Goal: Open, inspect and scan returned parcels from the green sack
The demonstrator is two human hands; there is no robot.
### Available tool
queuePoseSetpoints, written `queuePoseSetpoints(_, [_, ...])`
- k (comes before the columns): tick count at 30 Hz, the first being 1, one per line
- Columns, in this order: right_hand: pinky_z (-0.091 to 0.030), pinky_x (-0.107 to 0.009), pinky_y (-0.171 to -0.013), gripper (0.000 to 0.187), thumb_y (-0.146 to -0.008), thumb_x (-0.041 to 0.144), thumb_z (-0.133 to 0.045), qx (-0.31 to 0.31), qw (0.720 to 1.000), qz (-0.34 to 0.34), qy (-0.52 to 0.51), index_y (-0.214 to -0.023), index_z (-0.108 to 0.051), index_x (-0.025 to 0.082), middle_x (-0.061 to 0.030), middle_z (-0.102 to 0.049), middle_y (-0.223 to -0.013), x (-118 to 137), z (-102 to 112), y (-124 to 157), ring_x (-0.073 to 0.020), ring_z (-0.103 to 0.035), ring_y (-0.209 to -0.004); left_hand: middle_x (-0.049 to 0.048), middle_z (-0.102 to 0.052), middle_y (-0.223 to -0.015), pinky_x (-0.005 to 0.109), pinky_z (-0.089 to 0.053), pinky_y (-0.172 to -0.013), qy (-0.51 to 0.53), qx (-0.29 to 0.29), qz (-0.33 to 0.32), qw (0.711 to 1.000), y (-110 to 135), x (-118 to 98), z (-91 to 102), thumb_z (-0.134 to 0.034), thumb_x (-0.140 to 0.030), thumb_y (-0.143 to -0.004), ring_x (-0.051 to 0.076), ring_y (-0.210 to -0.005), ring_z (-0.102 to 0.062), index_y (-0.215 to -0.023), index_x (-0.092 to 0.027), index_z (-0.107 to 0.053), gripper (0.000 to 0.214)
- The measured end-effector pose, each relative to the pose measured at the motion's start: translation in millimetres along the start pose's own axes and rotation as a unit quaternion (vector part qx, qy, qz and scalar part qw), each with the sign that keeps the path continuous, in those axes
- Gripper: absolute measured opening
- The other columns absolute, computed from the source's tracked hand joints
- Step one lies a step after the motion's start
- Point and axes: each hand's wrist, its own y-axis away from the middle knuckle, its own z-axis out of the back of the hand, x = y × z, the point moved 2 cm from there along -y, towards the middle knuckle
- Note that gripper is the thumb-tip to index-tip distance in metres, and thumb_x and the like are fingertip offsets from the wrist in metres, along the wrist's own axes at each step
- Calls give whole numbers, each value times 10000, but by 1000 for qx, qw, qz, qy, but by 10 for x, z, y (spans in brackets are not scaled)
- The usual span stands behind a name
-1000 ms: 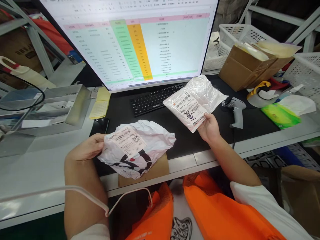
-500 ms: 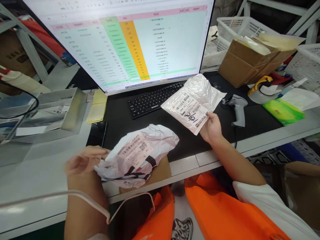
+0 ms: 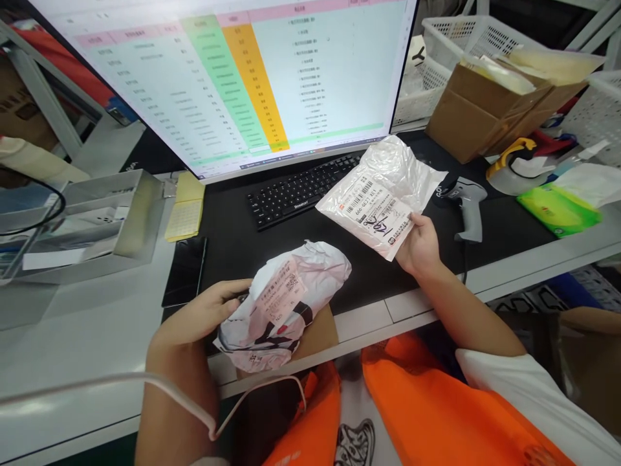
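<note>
A desk [image 3: 107, 356] with a monitor [image 3: 339, 84] beyond both hands, and one parcel at each hand.
The keyboard [image 3: 295, 200] lies between and beyond the hands. The crumpled bag [image 3: 286, 310] is at the fingers of the left hand [image 3: 208, 310], in front of brown cardboard [image 3: 317, 333] at the desk's front edge; whether that hand is closed I cannot tell. The right hand [image 3: 421, 246] pinches the glossy pouch [image 3: 381, 197] by its near corner. Just right of it sits the scanner [image 3: 470, 210]. A loose left grip could let the bag slide off the edge; the one-corner pinch could let the pouch twist free.
</note>
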Motion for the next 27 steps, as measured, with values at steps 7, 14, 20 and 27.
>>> queuePoseSetpoints(7, [-544,-545,-1090,394,-804,451,-570,2,1000,-9,-1,-1117,-672,235,-51,-770,-1150,-20,-2,-8,-333,-631,-1301,58,-793,-850,403,-590,-871,21,63,47,997,-17,-79,-125,-871,-462,-662,302,-846,-707,-827,-219,-838,297])
queuePoseSetpoints(14, [-581,-539,-1029,396,-788,542,-669,40,991,-72,105,-1018,-697,222,-73,-785,-1055,-88,91,-54,-354,-686,-1185,61,-784,-802,389,-599,-859,36,94,27,995,-109,-124,-200,-882,-500,-670,280,-783,-706,-767,-204,-816,318])
queuePoseSetpoints(20, [-592,-462,-867,402,-904,613,-641,196,794,-185,545,-869,-712,218,-88,-766,-920,-36,117,-2,-294,-728,-830,56,-789,-827,324,-596,-747,117,-55,36,991,-72,-11,-6,-871,-677,-646,262,-810,-715,-911,-161,-804,584])
queuePoseSetpoints(27, [-487,-365,-717,605,-953,725,-487,223,537,-113,806,-692,-693,220,-92,-731,-787,378,74,142,-285,-691,-789,90,-789,-807,292,-603,-657,189,-186,32,964,-95,210,231,-846,-728,-660,254,-776,-744,-942,-114,-775,680])
